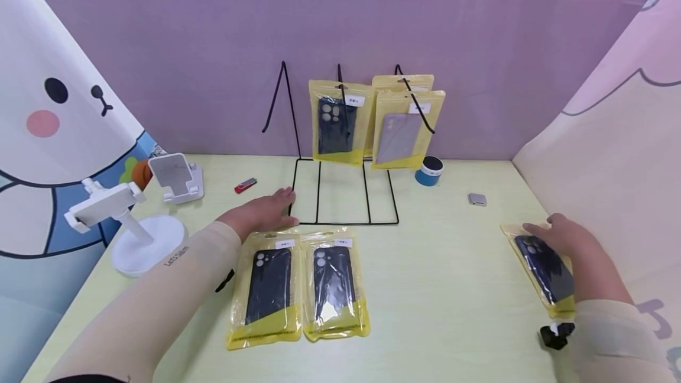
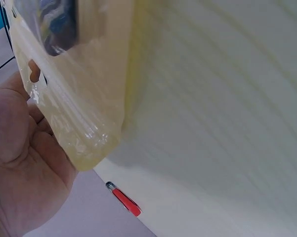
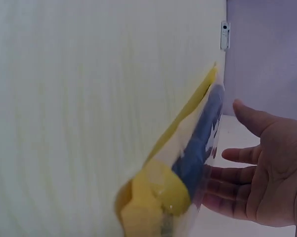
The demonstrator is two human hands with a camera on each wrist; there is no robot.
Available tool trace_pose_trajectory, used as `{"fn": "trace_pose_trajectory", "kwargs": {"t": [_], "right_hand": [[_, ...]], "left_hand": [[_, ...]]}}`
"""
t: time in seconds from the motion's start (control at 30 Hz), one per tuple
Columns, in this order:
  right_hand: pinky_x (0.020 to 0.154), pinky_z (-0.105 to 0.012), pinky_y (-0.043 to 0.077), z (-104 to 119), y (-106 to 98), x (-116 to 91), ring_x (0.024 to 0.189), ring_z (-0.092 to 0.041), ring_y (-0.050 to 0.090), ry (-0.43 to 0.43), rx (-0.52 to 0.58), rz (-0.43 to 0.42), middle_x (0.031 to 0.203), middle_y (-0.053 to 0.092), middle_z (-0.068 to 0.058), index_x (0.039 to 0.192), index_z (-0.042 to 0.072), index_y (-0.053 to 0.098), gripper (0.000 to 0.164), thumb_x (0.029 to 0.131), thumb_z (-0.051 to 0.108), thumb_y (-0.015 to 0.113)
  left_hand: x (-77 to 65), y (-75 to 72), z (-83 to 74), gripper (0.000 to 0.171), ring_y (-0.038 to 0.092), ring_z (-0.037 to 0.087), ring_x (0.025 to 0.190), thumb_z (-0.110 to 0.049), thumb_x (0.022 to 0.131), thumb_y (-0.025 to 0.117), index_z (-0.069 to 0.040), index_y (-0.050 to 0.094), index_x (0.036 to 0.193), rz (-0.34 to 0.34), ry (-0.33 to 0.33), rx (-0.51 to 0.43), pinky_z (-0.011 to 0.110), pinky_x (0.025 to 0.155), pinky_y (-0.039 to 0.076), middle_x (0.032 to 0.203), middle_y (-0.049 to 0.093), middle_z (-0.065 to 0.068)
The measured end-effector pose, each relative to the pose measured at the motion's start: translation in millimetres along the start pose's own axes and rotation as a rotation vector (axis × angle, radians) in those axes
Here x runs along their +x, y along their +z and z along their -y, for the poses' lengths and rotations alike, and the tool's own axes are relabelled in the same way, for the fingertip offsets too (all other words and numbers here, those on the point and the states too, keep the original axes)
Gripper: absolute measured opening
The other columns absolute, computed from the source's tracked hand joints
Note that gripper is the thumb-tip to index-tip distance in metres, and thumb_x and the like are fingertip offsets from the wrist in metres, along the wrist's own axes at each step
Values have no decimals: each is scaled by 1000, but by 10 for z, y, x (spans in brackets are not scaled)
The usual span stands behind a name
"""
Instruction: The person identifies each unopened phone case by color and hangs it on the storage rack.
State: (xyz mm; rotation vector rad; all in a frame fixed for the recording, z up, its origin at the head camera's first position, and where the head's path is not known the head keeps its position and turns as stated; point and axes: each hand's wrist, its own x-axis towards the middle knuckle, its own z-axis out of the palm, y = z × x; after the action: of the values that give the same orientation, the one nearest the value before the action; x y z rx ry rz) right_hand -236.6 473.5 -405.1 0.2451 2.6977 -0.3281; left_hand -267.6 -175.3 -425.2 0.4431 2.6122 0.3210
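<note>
1. The bagged phone case (image 1: 545, 273) is near the right edge of the table (image 1: 436, 288), its upper part beneath the right hand (image 1: 571, 244), well apart from the left; its long axis slants from far left to near right.
2. The right hand's fingers are spread along the bag, thumb apart, pinching nothing.
3. The left hand (image 1: 263, 210) is at the left side of the black wire rack (image 1: 346, 224), thumb parted from the fingers; whether it touches the wire, I cannot tell.
4. Six bagged cases show: that one, two on the table before the rack (image 1: 269, 282) (image 1: 334, 282), three hanging.
5. Toward the back edge: two white stands (image 1: 146, 244) (image 1: 172, 176), one red USB stick (image 1: 245, 185), one blue round speaker (image 1: 427, 177), one small grey block (image 1: 477, 199).
</note>
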Motion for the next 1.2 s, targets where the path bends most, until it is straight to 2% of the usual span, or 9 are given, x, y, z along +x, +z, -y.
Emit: {"fn": "trace_pose_trajectory", "kwargs": {"t": [0.17,0.3,0.4,0.57,0.73,0.93,1.07,1.2], "right_hand": [[89,-66,43,5,51,28,97,-49,51,-1,25,-24,118,44,-45,136,-25,17,110,89,69,50],[92,-67,42,43,94,32,98,-52,50,-43,15,-66,118,42,-48,133,-29,20,106,90,61,57],[93,-67,41,77,108,40,101,-54,50,-67,-9,-65,120,41,-49,131,-30,25,104,90,59,58],[85,-63,46,138,109,53,90,-45,55,-113,-15,-40,108,52,-43,125,-29,34,98,90,60,58],[76,-54,49,247,97,25,82,-38,56,-179,18,-101,95,58,-32,116,-23,42,83,91,54,61],[76,-55,49,450,20,-37,88,-42,58,-231,39,-148,99,60,-32,120,-20,44,76,96,51,56],[68,-42,47,606,-48,-89,80,-31,55,-255,77,-177,89,60,-19,111,-11,50,61,97,48,55],[65,-33,41,778,-108,-189,77,-24,52,-327,127,-191,88,59,-12,108,-3,53,48,100,44,53]], "left_hand": [[-18,-5,-19,85,0,30,153,-49,99,51,-10,6,159,-2,-3,0,50,123,13,166,-3,11],[-7,9,-10,84,0,30,153,-50,99,50,-10,6,159,-4,2,4,50,123,13,166,-3,11],[5,16,-1,85,0,30,153,-51,99,51,-10,6,159,-4,1,0,50,123,13,166,-3,10],[5,19,11,85,-1,30,153,-51,99,51,-10,5,159,1,3,0,51,123,13,166,-3,11],[13,19,12,86,-1,29,153,-52,98,50,-11,5,159,4,-2,-1,50,123,12,166,-3,9],[11,11,8,86,-1,29,153,-52,99,51,-11,5,159,5,-3,-2,50,123,12,166,-4,9],[9,5,11,86,-1,29,153,-51,98,51,-11,5,159,1,1,1,50,123,12,166,-3,10],[8,6,5,86,-1,30,153,-51,98,51,-10,5,159,-1,7,3,50,123,12,166,-3,10]]}}
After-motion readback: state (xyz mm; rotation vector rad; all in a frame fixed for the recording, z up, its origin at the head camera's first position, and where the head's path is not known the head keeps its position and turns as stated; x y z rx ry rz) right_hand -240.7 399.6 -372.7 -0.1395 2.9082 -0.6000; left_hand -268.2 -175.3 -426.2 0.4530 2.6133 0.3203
